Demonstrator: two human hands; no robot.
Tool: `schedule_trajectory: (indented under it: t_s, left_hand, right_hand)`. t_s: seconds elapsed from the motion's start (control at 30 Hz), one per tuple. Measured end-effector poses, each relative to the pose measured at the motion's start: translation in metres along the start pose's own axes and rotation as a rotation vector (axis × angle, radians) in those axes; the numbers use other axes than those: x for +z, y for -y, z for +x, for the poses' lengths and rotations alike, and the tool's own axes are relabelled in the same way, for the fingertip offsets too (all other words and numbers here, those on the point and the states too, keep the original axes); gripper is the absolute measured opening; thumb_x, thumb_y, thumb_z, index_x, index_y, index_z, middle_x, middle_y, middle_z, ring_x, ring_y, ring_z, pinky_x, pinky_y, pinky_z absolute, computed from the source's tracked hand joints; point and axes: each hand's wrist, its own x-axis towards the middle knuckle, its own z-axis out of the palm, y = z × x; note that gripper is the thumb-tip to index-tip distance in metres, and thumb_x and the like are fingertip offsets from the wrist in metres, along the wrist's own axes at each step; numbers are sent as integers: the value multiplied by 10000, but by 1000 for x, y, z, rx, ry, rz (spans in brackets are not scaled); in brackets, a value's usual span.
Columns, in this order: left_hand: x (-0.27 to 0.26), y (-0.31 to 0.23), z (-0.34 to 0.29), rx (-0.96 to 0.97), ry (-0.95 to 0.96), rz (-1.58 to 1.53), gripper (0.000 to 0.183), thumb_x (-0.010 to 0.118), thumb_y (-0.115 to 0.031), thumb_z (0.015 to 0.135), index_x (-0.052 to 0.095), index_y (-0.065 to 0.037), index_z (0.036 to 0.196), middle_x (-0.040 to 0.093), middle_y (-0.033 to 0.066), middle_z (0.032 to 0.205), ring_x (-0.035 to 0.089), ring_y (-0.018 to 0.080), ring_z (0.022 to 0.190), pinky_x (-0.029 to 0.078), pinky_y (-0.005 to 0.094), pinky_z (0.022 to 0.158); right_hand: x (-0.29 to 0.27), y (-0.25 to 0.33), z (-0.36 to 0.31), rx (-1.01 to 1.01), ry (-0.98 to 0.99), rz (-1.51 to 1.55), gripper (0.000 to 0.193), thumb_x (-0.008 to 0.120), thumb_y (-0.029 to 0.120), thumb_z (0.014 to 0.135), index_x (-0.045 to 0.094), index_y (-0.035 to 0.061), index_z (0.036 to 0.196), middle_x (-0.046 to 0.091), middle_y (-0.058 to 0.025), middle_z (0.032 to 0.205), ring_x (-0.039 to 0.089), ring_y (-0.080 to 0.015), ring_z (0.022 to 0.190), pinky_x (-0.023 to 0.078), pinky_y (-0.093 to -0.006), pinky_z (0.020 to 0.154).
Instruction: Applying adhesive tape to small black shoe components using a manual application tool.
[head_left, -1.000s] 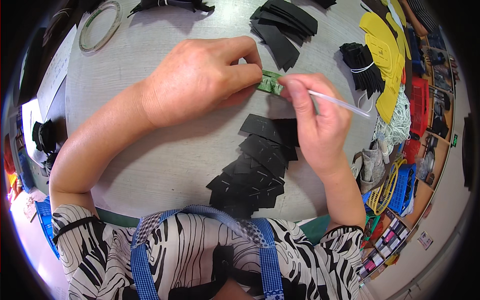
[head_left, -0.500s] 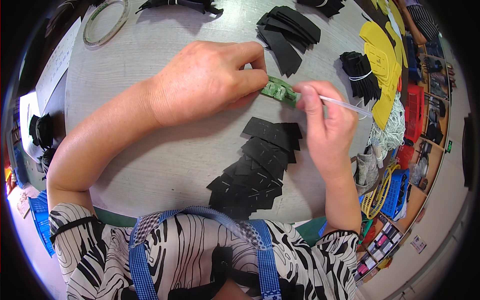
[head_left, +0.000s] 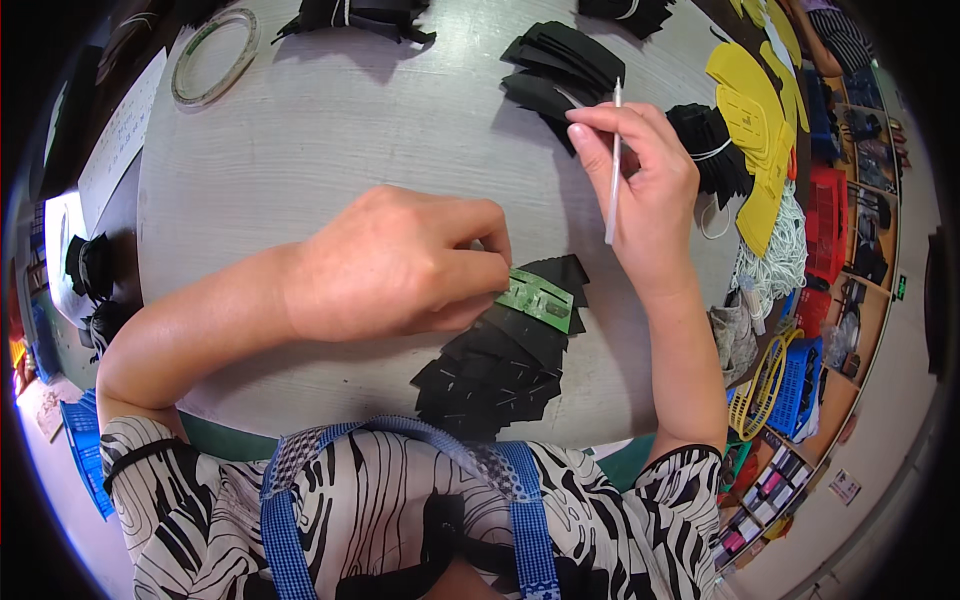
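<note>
I log the left hand point(head_left: 400, 262) with thumb and forefinger pinched narrow on the left end of the green template point(head_left: 540, 298), which lies over the fanned black pieces point(head_left: 488, 375); whether it rests on them I cannot tell. I read the right hand point(head_left: 645, 190) as holding the pen point(head_left: 612, 205) near upright across its fingers, thumb and forefinger tips only slightly parted beside the black strips point(head_left: 565, 58), contact there unclear.

My green plate point(head_left: 540, 298) looks like smooth plastic, the black pieces point(head_left: 490, 372) matt, the pale table point(head_left: 290, 160) smooth and faintly wood-grained.
</note>
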Motion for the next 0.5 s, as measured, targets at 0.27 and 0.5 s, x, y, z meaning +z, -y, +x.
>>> schedule_trajectory:
  t_s: [0.27, 0.5]
  left_hand:
    - [-15, 0, 0, -54, -79, 87, 229, 840, 6, 784, 754, -49, 989, 721, 65, 1046, 733, 225, 780, 601, 337, 650]
    - [-12, 27, 22, 6, -149, 252, 264, 827, 43, 780, 750, -42, 1018, 720, 75, 1069, 732, 241, 819, 600, 349, 696]
  right_hand:
    - [-9, -3, -54, -240, 13, -107, 229, 814, 128, 942, 759, 53, 1151, 657, -92, 1016, 648, -238, 889, 533, -343, 764]
    - [-18, 4, -66, 193, -150, 558, 455, 606, 341, 1119, 553, 11, 1427, 587, -69, 1124, 567, -134, 928, 506, -282, 821]
